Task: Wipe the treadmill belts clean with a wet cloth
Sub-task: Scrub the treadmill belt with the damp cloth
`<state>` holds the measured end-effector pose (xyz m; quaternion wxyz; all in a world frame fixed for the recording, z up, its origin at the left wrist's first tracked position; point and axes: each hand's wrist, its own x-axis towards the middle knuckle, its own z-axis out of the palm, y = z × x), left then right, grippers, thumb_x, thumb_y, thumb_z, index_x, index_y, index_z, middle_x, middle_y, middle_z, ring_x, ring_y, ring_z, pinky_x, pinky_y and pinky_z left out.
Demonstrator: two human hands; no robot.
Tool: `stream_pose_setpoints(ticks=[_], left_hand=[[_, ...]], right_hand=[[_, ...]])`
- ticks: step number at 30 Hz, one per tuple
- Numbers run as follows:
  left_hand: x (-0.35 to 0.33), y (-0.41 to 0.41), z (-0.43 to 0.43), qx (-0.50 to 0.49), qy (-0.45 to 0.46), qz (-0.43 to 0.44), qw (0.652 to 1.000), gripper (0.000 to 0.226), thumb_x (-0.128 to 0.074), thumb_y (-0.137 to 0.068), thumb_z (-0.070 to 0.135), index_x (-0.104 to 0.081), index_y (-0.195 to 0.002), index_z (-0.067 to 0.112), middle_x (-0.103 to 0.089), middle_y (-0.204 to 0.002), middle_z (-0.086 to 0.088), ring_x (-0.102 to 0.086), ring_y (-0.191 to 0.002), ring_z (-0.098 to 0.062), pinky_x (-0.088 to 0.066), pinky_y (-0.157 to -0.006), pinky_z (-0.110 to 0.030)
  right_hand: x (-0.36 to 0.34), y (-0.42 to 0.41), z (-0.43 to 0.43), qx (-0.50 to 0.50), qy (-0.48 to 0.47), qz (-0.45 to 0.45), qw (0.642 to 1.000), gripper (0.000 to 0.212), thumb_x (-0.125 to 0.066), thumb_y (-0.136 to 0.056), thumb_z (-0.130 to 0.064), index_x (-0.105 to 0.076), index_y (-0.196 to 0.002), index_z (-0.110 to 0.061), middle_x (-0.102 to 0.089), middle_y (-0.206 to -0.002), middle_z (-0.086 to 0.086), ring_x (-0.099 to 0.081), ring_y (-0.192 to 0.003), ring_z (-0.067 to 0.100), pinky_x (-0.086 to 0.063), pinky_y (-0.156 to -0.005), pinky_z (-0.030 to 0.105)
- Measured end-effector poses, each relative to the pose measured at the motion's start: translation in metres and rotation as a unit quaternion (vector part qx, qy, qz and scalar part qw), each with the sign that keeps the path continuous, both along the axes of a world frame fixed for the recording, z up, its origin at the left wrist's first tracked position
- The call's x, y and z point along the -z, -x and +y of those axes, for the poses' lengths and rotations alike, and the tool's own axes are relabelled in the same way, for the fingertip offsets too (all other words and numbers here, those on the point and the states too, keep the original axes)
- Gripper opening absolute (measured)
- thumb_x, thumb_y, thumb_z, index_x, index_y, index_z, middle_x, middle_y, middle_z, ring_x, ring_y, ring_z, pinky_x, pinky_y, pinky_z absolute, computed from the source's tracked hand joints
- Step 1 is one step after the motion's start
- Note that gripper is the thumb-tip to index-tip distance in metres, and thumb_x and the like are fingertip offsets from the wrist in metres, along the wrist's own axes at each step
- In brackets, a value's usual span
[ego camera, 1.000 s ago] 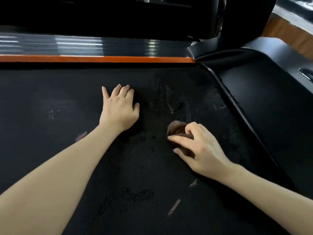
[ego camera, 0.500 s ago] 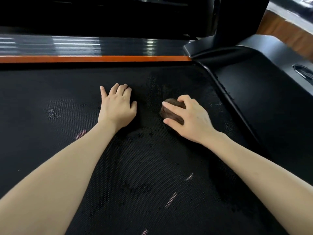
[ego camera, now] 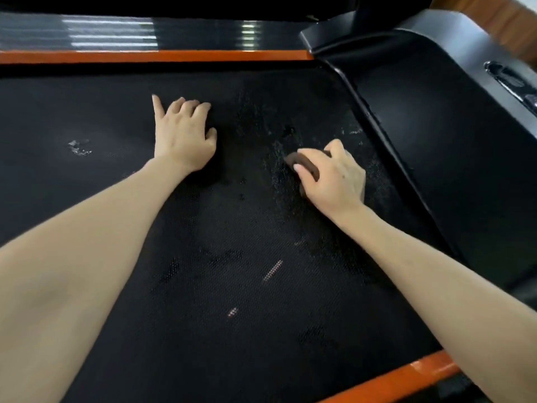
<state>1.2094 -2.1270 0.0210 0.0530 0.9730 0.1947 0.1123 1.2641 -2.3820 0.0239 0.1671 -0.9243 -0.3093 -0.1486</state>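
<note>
The black textured treadmill belt fills most of the head view. My right hand grips a small bunched brown cloth and presses it onto the belt near the right edge; most of the cloth is hidden under the fingers. Wet, shiny streaks show on the belt around the cloth. My left hand rests on the belt to the left of the cloth, fingers slightly bent, holding nothing.
An orange side rail runs along the far edge and another orange strip at the near right. The black motor cover rises at the right. A whitish smudge and small pale marks sit on the belt.
My right hand first pushed the cloth away from me, then drew it back and to the right. My left hand stayed planted on the belt. The camera shifted slightly.
</note>
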Motion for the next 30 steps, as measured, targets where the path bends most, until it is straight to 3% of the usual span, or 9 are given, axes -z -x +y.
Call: stream_pose_setpoints(ticks=[5, 10, 14, 17, 22, 24, 26, 28, 30], left_hand=[[-0.011, 0.064, -0.056, 0.061, 0.000, -0.046, 0.997, 0.043, -0.037, -0.095, 0.026, -0.052, -0.133, 0.012, -0.046, -0.142, -0.013, -0.033, -0.135, -0.036, -0.007, -0.111, -0.063], [0.009, 0.136, -0.090, 0.127, -0.012, 0.052, 0.991, 0.059, -0.018, -0.094, 0.039, -0.044, -0.140, 0.013, -0.041, -0.147, -0.010, -0.030, -0.138, -0.037, -0.009, -0.112, -0.061], [0.014, 0.137, -0.092, 0.109, 0.014, 0.054, 0.993, 0.061, -0.016, -0.093, 0.039, -0.041, -0.142, 0.014, -0.038, -0.148, -0.010, -0.025, -0.140, -0.036, -0.012, -0.113, -0.060], [0.014, 0.138, -0.094, 0.109, 0.016, 0.051, 0.993, 0.060, -0.018, -0.093, 0.039, -0.040, -0.143, 0.015, -0.038, -0.148, -0.009, -0.025, -0.140, -0.035, -0.011, -0.113, -0.059], [0.015, 0.139, -0.093, 0.106, 0.010, 0.040, 0.993, 0.060, -0.016, -0.093, 0.039, -0.039, -0.143, 0.015, -0.038, -0.148, -0.010, -0.024, -0.141, -0.034, -0.010, -0.113, -0.059], [0.017, 0.138, -0.094, 0.105, 0.012, 0.038, 0.994, 0.060, -0.017, -0.093, 0.039, -0.039, -0.143, 0.015, -0.037, -0.149, -0.010, -0.023, -0.141, -0.034, -0.010, -0.113, -0.059], [0.018, 0.137, -0.094, 0.103, 0.014, 0.035, 0.994, 0.059, -0.018, -0.093, 0.038, -0.038, -0.144, 0.016, -0.036, -0.149, -0.010, -0.022, -0.141, -0.034, -0.010, -0.113, -0.059], [0.018, 0.138, -0.093, 0.099, 0.018, 0.031, 0.994, 0.059, -0.018, -0.093, 0.038, -0.037, -0.144, 0.016, -0.035, -0.150, -0.010, -0.021, -0.142, -0.033, -0.009, -0.114, -0.058], [0.018, 0.139, -0.092, 0.102, 0.021, 0.029, 0.994, 0.060, -0.016, -0.093, 0.040, -0.036, -0.145, 0.017, -0.034, -0.151, -0.008, -0.020, -0.142, -0.032, -0.008, -0.115, -0.057]], right_hand=[[0.006, -0.003, -0.002, 0.025, 0.002, 0.016, 1.000, 0.033, -0.055, -0.090, -0.049, -0.064, -0.119, -0.035, -0.053, -0.106, 0.004, -0.055, -0.099, 0.027, -0.038, -0.078, 0.032], [-0.007, 0.005, -0.001, 0.016, 0.036, 0.080, 0.996, 0.034, -0.050, -0.088, -0.057, -0.062, -0.114, -0.039, -0.053, -0.100, -0.003, -0.059, -0.097, 0.022, -0.037, -0.077, 0.029], [-0.009, 0.084, -0.043, -0.140, 0.010, 0.098, 0.985, 0.032, -0.052, -0.084, -0.055, -0.067, -0.102, -0.033, -0.054, -0.085, -0.004, -0.061, -0.081, 0.021, -0.046, -0.067, 0.029], [-0.010, 0.121, -0.087, -0.234, 0.060, 0.107, 0.964, 0.034, -0.052, -0.083, -0.055, -0.069, -0.099, -0.030, -0.056, -0.085, -0.004, -0.061, -0.077, 0.017, -0.049, -0.062, 0.029], [-0.021, 0.069, -0.150, -0.004, 0.050, 0.079, 0.996, 0.032, -0.055, -0.084, -0.054, -0.067, -0.105, -0.033, -0.059, -0.093, -0.006, -0.064, -0.091, 0.020, -0.052, -0.071, 0.035], [-0.018, 0.073, -0.152, 0.022, 0.050, 0.090, 0.994, 0.028, -0.058, -0.084, -0.050, -0.066, -0.104, -0.032, -0.058, -0.093, -0.004, -0.063, -0.090, 0.022, -0.051, -0.073, 0.036], [-0.016, 0.096, -0.132, -0.063, 0.046, 0.126, 0.989, 0.032, -0.055, -0.081, -0.052, -0.066, -0.101, -0.029, -0.056, -0.091, -0.004, -0.060, -0.086, 0.021, -0.049, -0.074, 0.036], [-0.014, 0.124, -0.116, -0.206, 0.070, 0.181, 0.959, 0.030, -0.055, -0.082, -0.050, -0.066, -0.100, -0.028, -0.055, -0.090, -0.004, -0.055, -0.082, 0.019, -0.046, -0.073, 0.034], [-0.020, 0.129, -0.120, -0.283, 0.118, 0.196, 0.931, 0.028, -0.055, -0.084, -0.049, -0.065, -0.101, -0.029, -0.055, -0.093, -0.004, -0.055, -0.081, 0.018, -0.044, -0.071, 0.033]])
